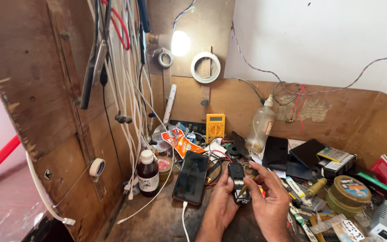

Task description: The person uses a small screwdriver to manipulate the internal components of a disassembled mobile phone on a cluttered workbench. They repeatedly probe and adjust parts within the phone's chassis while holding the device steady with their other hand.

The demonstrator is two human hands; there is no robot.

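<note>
wooden desk [157, 219], cluttered, cables hanging on the wall. left hand [222, 201] wraps its grip around a small dark handset [237, 183], right of the black smartphone [191, 177]. right hand [269, 199] pinches a thin tool [246, 186] against it. handset looks opened, insides showing; work seems midway, nothing reassembled yet.

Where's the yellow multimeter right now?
Head view: the yellow multimeter leans against the back wooden wall, centre, left of the clear plastic bottle and behind the black smartphone.

Single head view, looking down and forward, close over cluttered workbench [157, 219]; wooden back wall [229, 103] near.
</note>
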